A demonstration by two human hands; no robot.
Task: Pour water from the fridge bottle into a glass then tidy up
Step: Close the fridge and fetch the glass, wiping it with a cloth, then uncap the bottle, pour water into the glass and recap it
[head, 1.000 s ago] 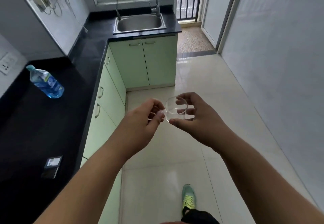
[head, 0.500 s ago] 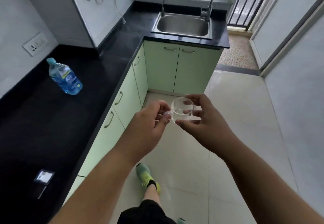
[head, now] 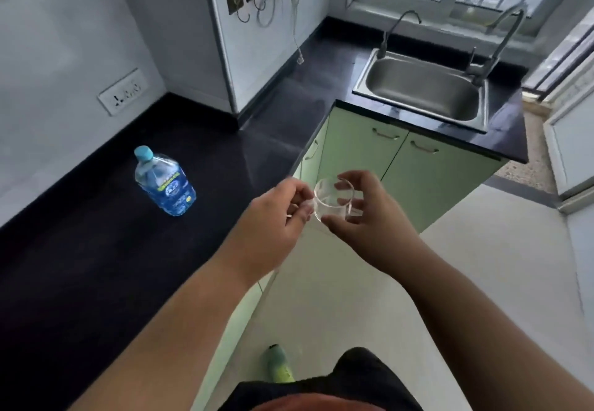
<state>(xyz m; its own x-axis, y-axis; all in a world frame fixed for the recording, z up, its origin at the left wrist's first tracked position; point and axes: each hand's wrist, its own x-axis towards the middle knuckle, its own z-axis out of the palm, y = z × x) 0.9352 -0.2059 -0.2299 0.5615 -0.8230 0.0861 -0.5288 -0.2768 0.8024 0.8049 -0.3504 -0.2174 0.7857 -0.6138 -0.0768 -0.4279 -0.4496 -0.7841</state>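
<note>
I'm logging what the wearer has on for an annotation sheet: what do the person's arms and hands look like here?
Both forearms are bare, with no sleeves in view. The left hand and right hand show no gloves, rings, watch or bracelet. Lower down, dark shorts and a green-and-yellow sports shoe are visible.

Home kitchen: steel sink, black countertop, green cabinets

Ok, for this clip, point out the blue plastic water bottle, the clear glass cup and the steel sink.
Blue plastic water bottle [head: 170, 190], head view, on its label.
Clear glass cup [head: 332, 203], head view, on its transparent side wall between the hands.
Steel sink [head: 418, 87], head view, on the basin floor.
</note>
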